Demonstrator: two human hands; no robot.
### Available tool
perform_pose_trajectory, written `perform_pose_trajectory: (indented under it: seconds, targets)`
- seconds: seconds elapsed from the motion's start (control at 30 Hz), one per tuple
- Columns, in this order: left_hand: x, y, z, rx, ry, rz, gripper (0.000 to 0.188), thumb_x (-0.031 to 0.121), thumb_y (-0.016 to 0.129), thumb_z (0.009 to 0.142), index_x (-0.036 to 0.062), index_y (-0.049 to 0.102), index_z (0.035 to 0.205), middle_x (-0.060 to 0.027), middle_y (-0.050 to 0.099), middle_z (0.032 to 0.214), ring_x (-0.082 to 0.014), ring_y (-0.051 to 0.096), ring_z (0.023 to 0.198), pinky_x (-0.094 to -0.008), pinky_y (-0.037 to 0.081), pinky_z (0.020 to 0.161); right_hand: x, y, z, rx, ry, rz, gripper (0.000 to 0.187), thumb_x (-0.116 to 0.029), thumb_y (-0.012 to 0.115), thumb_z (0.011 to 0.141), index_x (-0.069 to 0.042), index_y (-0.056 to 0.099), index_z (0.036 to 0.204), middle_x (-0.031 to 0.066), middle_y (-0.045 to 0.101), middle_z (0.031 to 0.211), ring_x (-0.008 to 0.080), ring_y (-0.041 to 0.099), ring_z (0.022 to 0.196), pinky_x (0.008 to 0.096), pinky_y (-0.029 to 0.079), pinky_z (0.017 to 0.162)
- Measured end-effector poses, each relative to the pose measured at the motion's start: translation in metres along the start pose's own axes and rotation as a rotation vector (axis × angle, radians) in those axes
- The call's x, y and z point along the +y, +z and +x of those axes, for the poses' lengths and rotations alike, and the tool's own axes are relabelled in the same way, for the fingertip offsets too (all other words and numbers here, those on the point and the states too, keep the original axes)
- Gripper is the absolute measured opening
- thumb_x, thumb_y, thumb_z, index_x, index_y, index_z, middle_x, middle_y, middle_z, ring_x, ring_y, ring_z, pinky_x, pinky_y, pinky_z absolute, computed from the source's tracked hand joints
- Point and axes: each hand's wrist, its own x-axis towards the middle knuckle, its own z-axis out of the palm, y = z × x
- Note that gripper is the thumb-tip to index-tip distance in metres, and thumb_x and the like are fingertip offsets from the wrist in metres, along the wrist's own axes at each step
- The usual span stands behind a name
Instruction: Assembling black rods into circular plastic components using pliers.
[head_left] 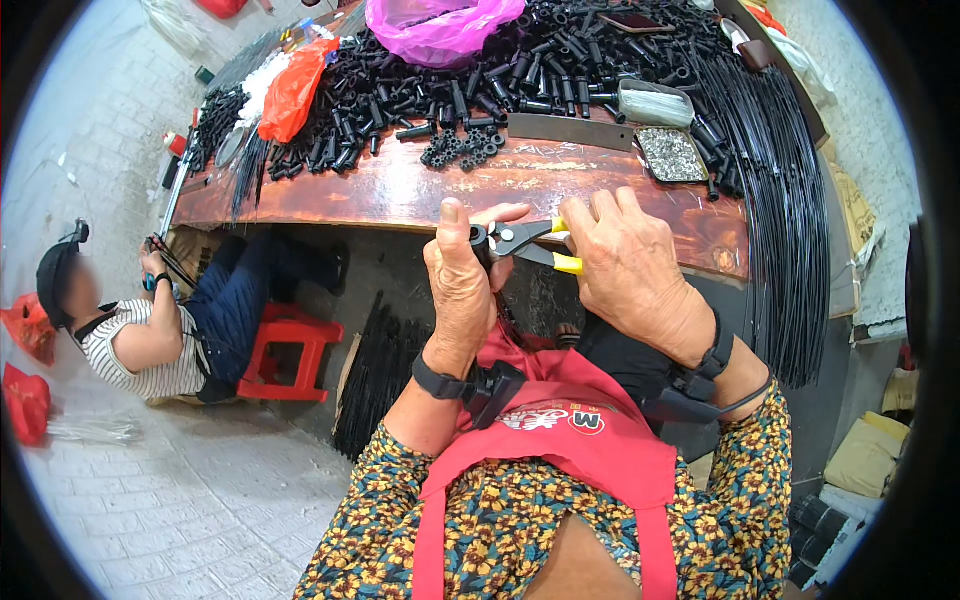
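A pair of pliers (515,238) with yellow handles is gripped in my right hand (635,270), its fingers wrapped round the handles. The jaws point left and meet a short black tubular piece (480,243) in front of me. My left hand (461,270) holds that piece, thumb raised and fingers behind it. Part of the piece is hidden by the fingers and the plier head, so I cannot tell what the jaws grip. Both hands are just off the near edge of the reddish-brown wooden table (400,195).
A heap of black tubular parts (470,95) covers the table's far side, with a purple bag (440,30) on it. Nearer lie a flat metal bar (570,131) and a tray of small pieces (672,156). Long black strands (780,240) hang off the right. A co-worker (150,335) sits left.
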Motion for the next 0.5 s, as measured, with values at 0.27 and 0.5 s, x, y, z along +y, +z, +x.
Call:
perform_pose_trajectory:
  seconds: [0.27, 0.5]
  targets:
    - [-0.002, -0.012, 0.000, -0.080, -0.027, -0.022, 0.080, 0.066, 0.034, 0.095, -0.0054, 0.070, 0.098, 0.0048, 0.041, 0.049, -0.0043, 0.032, 0.043, -0.0223, 0.022, 0.043, 0.007, -0.003, -0.015, -0.191, 0.056, 0.219, 0.022, -0.008, 0.065, 0.073, -0.003, 0.053, 0.090, 0.0146, 0.060, 0.080, 0.0335, 0.063, 0.077, 0.0424, 0.050, 0.063]
    - [0.003, -0.004, -0.001, -0.078, -0.047, 0.017, 0.081, 0.066, 0.032, 0.095, -0.0049, 0.071, 0.091, 0.0044, 0.042, 0.050, -0.0042, 0.033, 0.044, -0.0227, 0.020, 0.044, 0.002, -0.021, -0.001, -0.148, -0.020, 0.042, 0.016, -0.011, 0.065, 0.075, -0.003, 0.055, 0.085, 0.0146, 0.062, 0.078, 0.0301, 0.064, 0.074, 0.0392, 0.051, 0.062]
